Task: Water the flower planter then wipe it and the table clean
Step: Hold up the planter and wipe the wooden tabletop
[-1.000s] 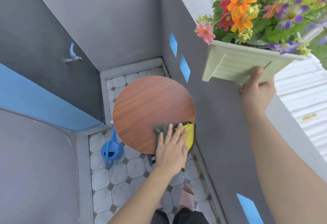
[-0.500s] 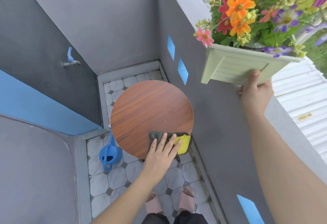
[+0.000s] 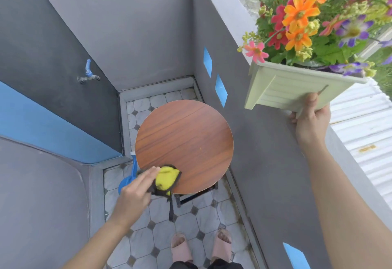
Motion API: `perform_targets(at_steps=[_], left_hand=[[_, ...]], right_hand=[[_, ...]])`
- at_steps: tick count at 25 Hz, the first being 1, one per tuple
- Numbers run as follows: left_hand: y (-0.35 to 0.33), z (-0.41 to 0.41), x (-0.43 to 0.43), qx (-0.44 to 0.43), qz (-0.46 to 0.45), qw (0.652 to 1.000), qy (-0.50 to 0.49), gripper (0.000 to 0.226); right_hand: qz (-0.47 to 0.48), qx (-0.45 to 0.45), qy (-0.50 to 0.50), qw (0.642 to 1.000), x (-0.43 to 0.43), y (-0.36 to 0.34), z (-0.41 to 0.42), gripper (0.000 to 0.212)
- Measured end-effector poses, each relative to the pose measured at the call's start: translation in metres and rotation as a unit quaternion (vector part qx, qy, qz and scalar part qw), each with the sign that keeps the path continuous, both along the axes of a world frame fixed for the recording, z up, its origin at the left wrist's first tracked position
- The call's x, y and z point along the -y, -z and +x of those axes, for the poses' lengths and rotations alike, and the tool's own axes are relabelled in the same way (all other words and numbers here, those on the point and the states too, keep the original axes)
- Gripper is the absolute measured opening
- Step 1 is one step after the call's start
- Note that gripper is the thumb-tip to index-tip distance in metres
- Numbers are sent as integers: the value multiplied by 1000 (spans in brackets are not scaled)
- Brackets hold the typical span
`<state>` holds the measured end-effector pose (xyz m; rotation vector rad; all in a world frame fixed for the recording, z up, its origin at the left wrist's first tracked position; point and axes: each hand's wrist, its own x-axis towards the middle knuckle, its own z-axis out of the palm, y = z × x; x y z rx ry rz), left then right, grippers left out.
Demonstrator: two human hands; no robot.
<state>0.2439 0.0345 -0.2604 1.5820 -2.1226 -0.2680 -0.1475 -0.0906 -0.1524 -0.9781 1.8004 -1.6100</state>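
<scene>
As the cloth (image 3: 167,178) now bunches at the table's (image 3: 184,139) near-left edge | left hand (image 3: 135,194) gathers it, wiping nearly done | right hand (image 3: 310,120) grips planter (image 3: 282,90) aloft.

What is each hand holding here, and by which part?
Right hand grips the flower planter by its bottom edge. Left hand holds the bunched cloth by its left side.

The desk (image 3: 184,139) is set on the floor (image 3: 186,226) in the far corner. A cloth (image 3: 166,180) is pressed on its near left edge by the left hand (image 3: 135,196). A planter (image 3: 284,90) is held up at the right by the right hand (image 3: 310,120). A watering can (image 3: 127,178) is stood left of the desk.
</scene>
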Motion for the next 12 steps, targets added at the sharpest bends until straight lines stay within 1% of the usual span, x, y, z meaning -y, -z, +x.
perform_targets(at_steps=[1, 2, 3, 4, 5, 6, 7, 8, 9, 10, 11, 12], left_hand=[[-5, 0, 6, -55, 19, 994, -93, 47], [-13, -1, 14, -113, 36, 972, -202, 40], [-20, 0, 26, -161, 52, 936, -309, 32], [-20, 8, 40, -188, 78, 894, -398, 24], [-18, 17, 54, -198, 115, 858, -459, 22], [-14, 26, 67, -212, 162, 827, -495, 27], [-11, 32, 78, -236, 206, 802, -508, 34], [-10, 33, 86, -274, 244, 781, -505, 38], [-9, 30, 92, -306, 275, 767, -492, 42], [-8, 25, 97, -320, 300, 763, -475, 47], [-10, 20, 100, -314, 317, 771, -456, 53], [-10, 16, 103, -296, 327, 786, -433, 56]], right_hand=[[-5, 0, 2, 1000, -1, 0, 0, 35], [-11, -4, 0, 1000, -2, -1, 0, 32], [-15, -9, -3, 1000, -3, -2, 1, 31], [-15, -11, -6, 1000, -3, -2, 2, 32], [-10, -10, -9, 1000, -2, -1, 3, 35], [-8, -5, -11, 1000, -1, -3, 7, 40], [-10, 7, -13, 1000, 1, -5, 11, 48], [-13, 16, -20, 1000, 4, -7, 17, 57], [-8, 13, -21, 1000, 6, -9, 24, 61], [-8, 6, -19, 1000, 8, -12, 32, 59], [-13, 0, -16, 1000, 10, -16, 39, 53], [-21, 1, -20, 1000, 11, -18, 47, 48]])
